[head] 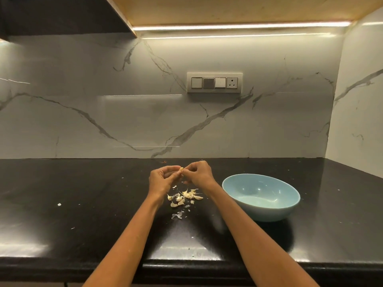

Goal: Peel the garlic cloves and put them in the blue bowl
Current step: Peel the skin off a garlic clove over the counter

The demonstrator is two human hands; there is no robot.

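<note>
Both hands were raised above the black surface [83, 193]. The left hand [160, 180] and the right hand [200, 174] met at their fingertips, and the fingers of each pinched one garlic clove [181, 169] between them. The remaining fingers of both hands were curled inward. Directly below the fingers, on the surface, lay a loose pile of garlic cloves [184, 197], with scraps of papery skin [178, 214] nearer the person. The blue bowl [261, 196] stood to the right of the right hand's fingers, apart from them; no cloves could be made out inside it. Behind the fingers, a switch plate [214, 82] was mounted on the marble wall. No brand, label or legible writing was observed.
</note>
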